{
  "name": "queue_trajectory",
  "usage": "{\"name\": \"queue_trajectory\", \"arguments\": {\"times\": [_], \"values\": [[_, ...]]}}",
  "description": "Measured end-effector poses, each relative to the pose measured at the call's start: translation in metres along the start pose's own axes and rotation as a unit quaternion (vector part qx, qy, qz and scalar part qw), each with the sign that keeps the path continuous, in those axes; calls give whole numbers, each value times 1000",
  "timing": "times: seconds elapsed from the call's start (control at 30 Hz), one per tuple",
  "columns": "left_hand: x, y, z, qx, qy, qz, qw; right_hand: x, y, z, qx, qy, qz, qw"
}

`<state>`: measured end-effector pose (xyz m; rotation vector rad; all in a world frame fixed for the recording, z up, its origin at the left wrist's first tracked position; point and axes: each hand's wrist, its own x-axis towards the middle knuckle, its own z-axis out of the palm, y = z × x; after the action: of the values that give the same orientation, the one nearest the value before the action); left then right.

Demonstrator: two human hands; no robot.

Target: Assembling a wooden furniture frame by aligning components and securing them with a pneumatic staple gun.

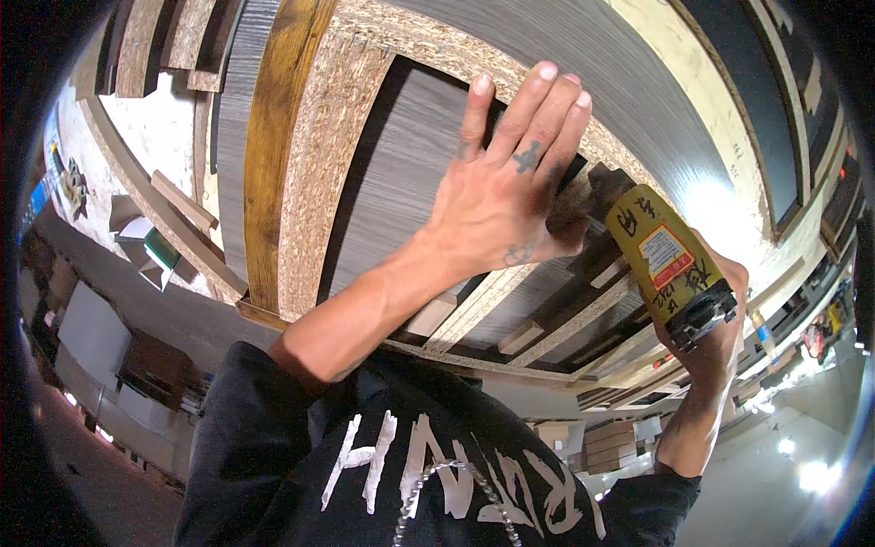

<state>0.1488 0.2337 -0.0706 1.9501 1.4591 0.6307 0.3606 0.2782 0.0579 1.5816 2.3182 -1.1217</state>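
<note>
My left hand lies with its fingers spread over a strip of the chipboard frame, its palm toward the panel. My right hand grips an olive-yellow nail gun with a black end cap and a label on its body. The gun's nose is close to the frame, just right of my left hand; whether it touches is hard to see. Grey wood-grain panel shows inside the frame. Several short wooden blocks sit along the chipboard strips nearer to me.
A brown wood strip runs along the frame's left side. Chipboard pieces stand at the far left, above loose wooden strips and a small green-and-white box. At right are a dark framed panel and a plastic bottle.
</note>
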Motion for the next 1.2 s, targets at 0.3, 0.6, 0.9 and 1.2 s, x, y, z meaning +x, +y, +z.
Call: {"name": "queue_trajectory", "arguments": {"times": [0.3, 0.6, 0.9, 1.2], "values": [[-3, -3, -2, -2, -11, -2, 1000, 1, -13, -2, -38, -32, 79, 996], [-1, 2, -5, 71, -52, 14, 996, 5, -36, -7, -67, -97, 291, 950], [3, 2, 13, 159, 23, 32, 986, -130, 92, -18, 0, 50, 166, 985], [3, 1, 4, 205, 81, 111, 969, -124, 102, -19, 65, 13, 164, 984]]}}
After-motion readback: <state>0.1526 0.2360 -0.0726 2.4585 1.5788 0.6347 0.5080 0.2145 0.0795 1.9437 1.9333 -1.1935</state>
